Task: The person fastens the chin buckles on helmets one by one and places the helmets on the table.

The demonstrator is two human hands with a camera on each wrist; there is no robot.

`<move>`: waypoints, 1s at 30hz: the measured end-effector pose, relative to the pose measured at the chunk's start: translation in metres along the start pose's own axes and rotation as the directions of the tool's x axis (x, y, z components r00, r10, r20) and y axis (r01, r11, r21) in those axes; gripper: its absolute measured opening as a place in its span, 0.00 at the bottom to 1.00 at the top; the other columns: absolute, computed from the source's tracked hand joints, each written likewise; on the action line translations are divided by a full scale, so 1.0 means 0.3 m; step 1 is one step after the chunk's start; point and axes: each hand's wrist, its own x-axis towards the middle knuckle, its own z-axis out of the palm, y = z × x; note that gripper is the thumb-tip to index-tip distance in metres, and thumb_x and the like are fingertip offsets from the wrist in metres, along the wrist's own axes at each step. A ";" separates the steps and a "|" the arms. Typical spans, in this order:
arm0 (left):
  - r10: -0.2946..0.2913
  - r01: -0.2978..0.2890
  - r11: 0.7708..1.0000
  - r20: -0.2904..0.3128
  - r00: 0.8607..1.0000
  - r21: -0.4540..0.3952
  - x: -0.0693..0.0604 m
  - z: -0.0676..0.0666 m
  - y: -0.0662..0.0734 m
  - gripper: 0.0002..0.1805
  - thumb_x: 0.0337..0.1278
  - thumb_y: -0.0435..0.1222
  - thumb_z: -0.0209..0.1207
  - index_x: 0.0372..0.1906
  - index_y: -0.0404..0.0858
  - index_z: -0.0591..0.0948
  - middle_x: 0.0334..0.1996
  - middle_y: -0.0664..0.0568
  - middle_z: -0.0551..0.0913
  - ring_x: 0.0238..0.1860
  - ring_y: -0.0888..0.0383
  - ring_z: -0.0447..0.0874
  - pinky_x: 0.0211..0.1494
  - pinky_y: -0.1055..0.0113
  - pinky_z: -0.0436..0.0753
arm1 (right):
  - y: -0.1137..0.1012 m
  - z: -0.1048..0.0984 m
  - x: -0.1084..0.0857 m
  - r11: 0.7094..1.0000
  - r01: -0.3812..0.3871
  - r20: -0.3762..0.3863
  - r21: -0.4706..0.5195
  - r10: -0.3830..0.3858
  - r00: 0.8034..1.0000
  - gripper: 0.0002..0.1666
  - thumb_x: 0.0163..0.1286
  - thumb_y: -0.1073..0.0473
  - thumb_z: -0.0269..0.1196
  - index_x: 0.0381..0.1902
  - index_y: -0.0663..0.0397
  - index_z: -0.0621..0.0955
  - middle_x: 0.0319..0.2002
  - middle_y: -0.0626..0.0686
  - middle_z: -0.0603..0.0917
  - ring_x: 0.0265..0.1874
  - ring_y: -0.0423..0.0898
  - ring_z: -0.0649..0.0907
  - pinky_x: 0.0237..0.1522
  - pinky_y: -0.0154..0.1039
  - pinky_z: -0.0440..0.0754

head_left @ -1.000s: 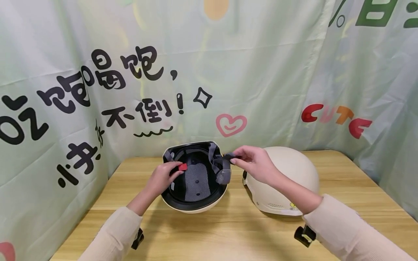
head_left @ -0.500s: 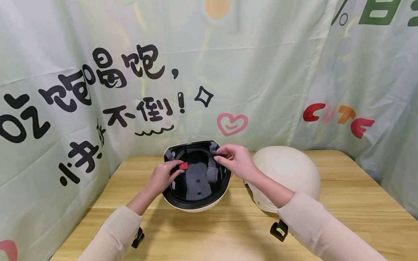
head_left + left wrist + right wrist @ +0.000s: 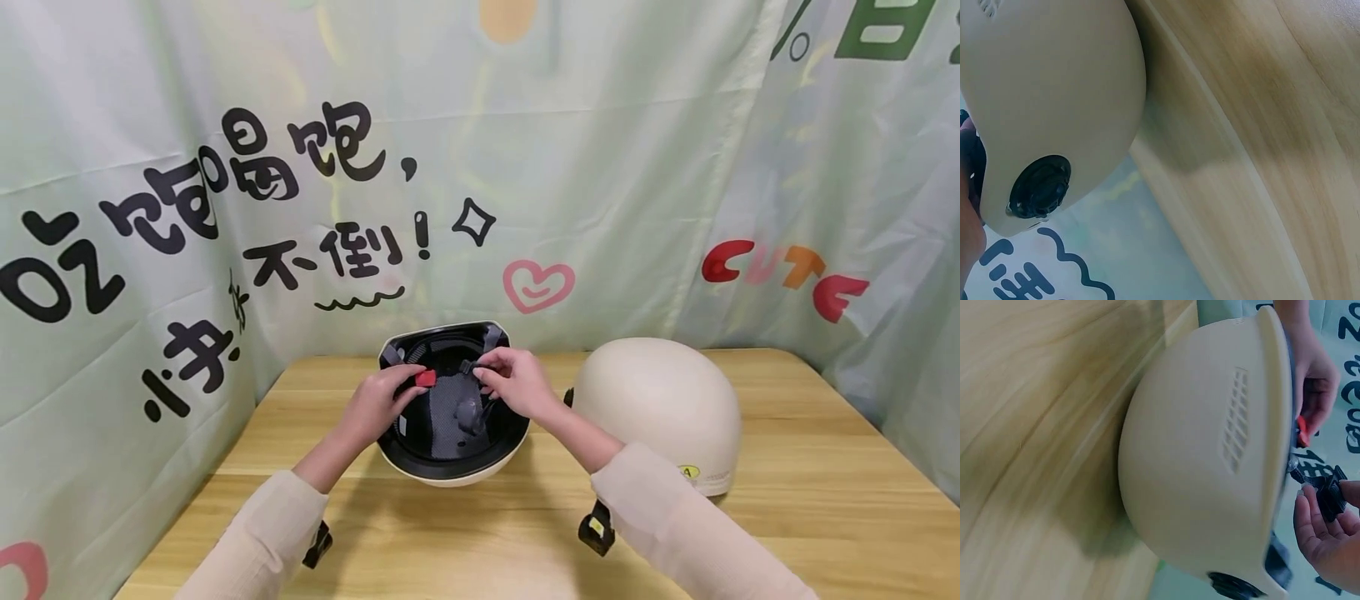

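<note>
One upturned helmet (image 3: 453, 474) near far edge of table (image 3: 465, 550)
Left hand (image 3: 373, 406) pinches red buckle (image 3: 426, 378), right hand (image 3: 523, 387) pinches black clip (image 3: 1330, 499)

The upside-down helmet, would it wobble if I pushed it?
Probably: the helmet sits on its rounded side on the table, so it may rock. Its smooth outside looks hard, so it likely won't squash. The thin strap may flop about.
</note>
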 end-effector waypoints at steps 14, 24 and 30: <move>0.047 -0.048 0.999 -0.033 0.998 -0.022 0.000 0.015 -0.005 0.17 0.41 0.30 0.68 0.41 0.31 0.82 0.37 0.43 0.86 0.40 0.49 0.85 0.44 0.58 0.83 | -0.002 0.070 0.022 0.992 -0.110 -0.032 -0.061 0.108 0.994 0.07 0.60 0.68 0.62 0.36 0.68 0.79 0.27 0.62 0.84 0.19 0.45 0.82 0.23 0.33 0.81; 0.049 -0.049 0.999 0.007 0.999 -0.017 0.001 0.012 -0.001 0.16 0.41 0.30 0.68 0.41 0.31 0.82 0.37 0.43 0.85 0.41 0.49 0.84 0.45 0.58 0.83 | 0.012 0.099 0.030 0.987 -0.099 0.000 -0.125 0.100 0.995 0.06 0.62 0.66 0.61 0.35 0.65 0.81 0.26 0.59 0.84 0.18 0.39 0.80 0.23 0.30 0.79; 0.047 -0.046 0.999 0.028 0.998 -0.025 0.005 0.015 0.003 0.16 0.42 0.30 0.67 0.41 0.31 0.82 0.38 0.44 0.85 0.41 0.50 0.84 0.45 0.58 0.83 | 0.021 0.095 0.032 0.985 -0.108 0.002 -0.136 0.110 0.994 0.07 0.63 0.66 0.61 0.36 0.65 0.81 0.26 0.59 0.84 0.17 0.37 0.78 0.23 0.29 0.78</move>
